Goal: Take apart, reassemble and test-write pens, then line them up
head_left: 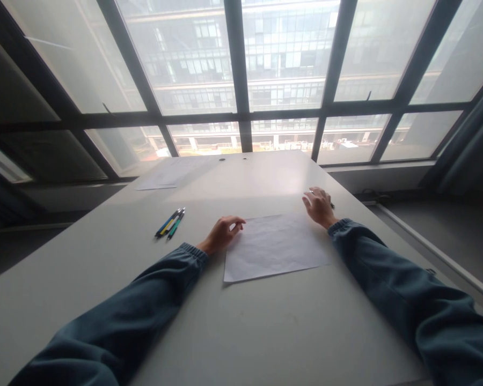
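My left hand (224, 234) rests by the upper left edge of a white sheet of paper (277, 249), its fingers loosely curved with a gap between thumb and forefinger. Past the paper's upper right corner, my right hand (320, 208) is low over the table with its fingers apart. A small dark object (333, 206) pokes out at the outer side of this hand; most of it is hidden and I cannot tell its kind. The sheet lies flat, slightly creased, with no marks I can make out. Left of my left hand lie several pens (170, 223), side by side.
The white table (104, 257) stretches away toward large windows (282, 64). More paper sheets (161, 174) lie at its far left. Two small dark round spots, one of them larger (222, 160), sit near the far edge. A curtain (462, 134) hangs at the right.
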{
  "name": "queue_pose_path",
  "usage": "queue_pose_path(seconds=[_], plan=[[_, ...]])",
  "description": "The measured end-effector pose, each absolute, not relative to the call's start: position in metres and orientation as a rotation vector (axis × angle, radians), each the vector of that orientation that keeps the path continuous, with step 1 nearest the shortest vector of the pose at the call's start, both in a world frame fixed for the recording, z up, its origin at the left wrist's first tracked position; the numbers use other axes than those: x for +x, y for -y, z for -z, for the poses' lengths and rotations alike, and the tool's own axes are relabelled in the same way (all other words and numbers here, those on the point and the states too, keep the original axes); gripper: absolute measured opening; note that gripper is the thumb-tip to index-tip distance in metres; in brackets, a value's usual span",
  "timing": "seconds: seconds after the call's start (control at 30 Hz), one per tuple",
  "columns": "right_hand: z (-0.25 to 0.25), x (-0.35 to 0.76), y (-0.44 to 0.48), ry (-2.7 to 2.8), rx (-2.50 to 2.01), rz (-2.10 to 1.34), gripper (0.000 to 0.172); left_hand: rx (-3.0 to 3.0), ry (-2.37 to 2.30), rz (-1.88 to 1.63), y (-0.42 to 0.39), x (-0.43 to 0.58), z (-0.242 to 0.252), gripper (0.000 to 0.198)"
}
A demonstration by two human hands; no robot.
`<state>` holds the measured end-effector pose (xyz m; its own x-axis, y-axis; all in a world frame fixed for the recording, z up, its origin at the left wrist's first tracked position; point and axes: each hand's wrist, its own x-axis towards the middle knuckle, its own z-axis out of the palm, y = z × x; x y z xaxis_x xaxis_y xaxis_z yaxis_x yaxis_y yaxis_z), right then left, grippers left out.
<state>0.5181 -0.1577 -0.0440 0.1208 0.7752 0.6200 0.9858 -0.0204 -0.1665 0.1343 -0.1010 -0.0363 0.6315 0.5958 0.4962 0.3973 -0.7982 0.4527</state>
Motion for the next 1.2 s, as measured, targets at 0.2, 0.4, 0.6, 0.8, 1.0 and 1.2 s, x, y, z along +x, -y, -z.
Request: queue_pose_path(seconds=[0.2,0.4,0.6,0.8,1.0,1.2], plan=[[0.033,0.458,0.169,2.072,-1.410,0.313,0.043,2.569,-0.751,-0.959,0.101,0.136,0.037,0.016],[0.033,0.401,0.177,2.357,-1.218,0.134,0.047,2.680,-0.696,-0.911,0.104,0.137,0.036,0.022],[0.048,0.396,0.170,2.401,-1.310,-0.004,0.051,2.783,-0.642,-0.773,0.104,0.137,0.039,0.027],[0.051,0.399,0.169,2.386,-1.325,-0.031,0.047,2.778,-0.684,-0.727,0.103,0.136,0.041,0.028],[0.052,0.398,0.172,2.384,-1.311,-0.035,0.045,2.811,-0.714,-0.736,0.103,0.137,0.043,0.024],[0.058,0.401,0.168,2.381,-1.280,-0.045,0.045,2.832,-0.812,-0.721,0.107,0.135,0.040,0.023]])
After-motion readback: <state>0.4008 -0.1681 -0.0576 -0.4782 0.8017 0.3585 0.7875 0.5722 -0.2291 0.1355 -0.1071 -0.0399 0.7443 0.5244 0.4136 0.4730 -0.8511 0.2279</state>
